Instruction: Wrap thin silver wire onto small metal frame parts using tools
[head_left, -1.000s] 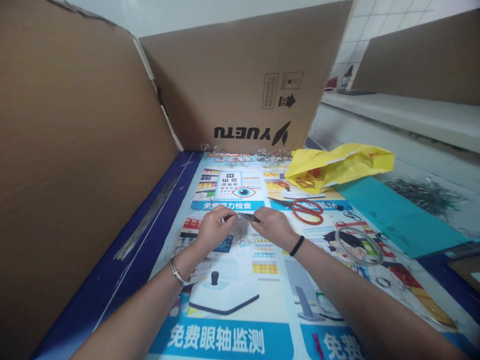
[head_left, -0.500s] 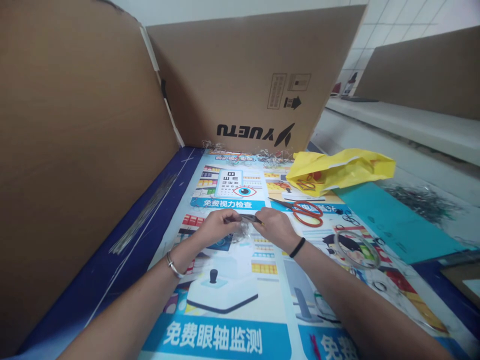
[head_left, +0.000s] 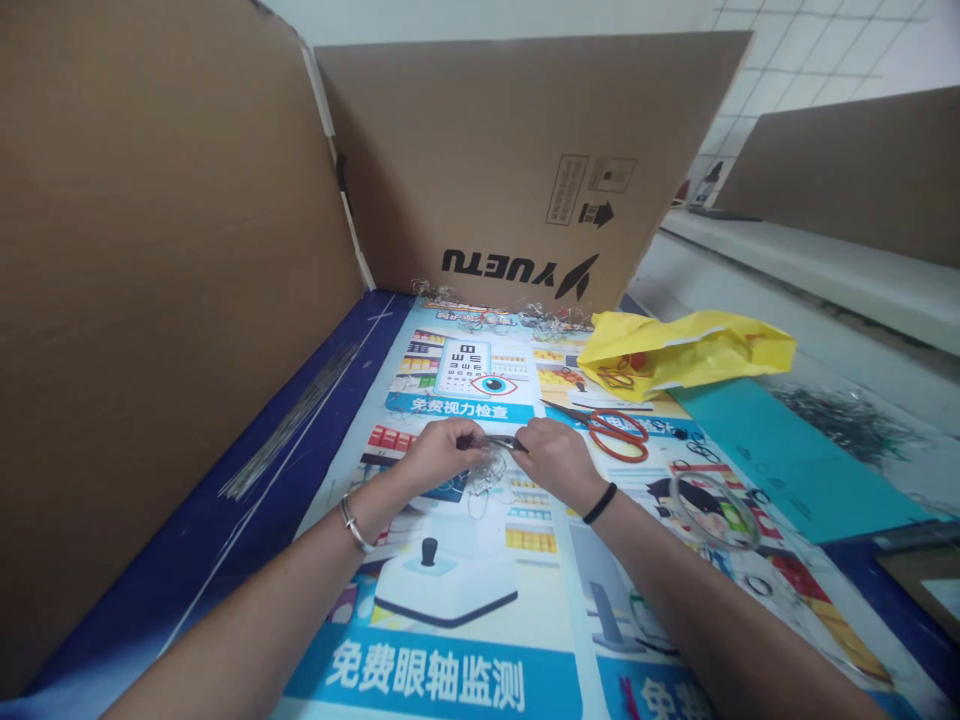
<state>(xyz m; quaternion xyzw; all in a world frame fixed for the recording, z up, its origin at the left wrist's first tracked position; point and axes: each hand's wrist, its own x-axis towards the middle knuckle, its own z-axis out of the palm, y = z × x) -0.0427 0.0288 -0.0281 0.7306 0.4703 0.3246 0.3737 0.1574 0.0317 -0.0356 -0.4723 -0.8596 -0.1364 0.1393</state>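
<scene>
Nearest me, a broad silver metal bracelet (head_left: 352,522) circles the left wrist and a thin black band (head_left: 600,502) the right. Beyond them, my left hand (head_left: 442,452) has thumb and fingers pinched on a tangle of thin silvery wire (head_left: 486,475), which hangs below the fingertips over a glossy, colourfully printed sheet (head_left: 450,590). My right hand (head_left: 555,455) is wrapped around dark slim-nosed metal pliers (head_left: 504,441), their tip pointing to the left fingers; I cannot tell whether the tip grips the wire. Right of that hand lies a pale round coil (head_left: 716,543); farther out are orange-handled scissors (head_left: 591,418), and, well to the left, straight silvery wires (head_left: 289,425). Past the scissors sits a crumpled yellow bag (head_left: 697,350), then an upright brown cardboard panel (head_left: 517,150).
</scene>
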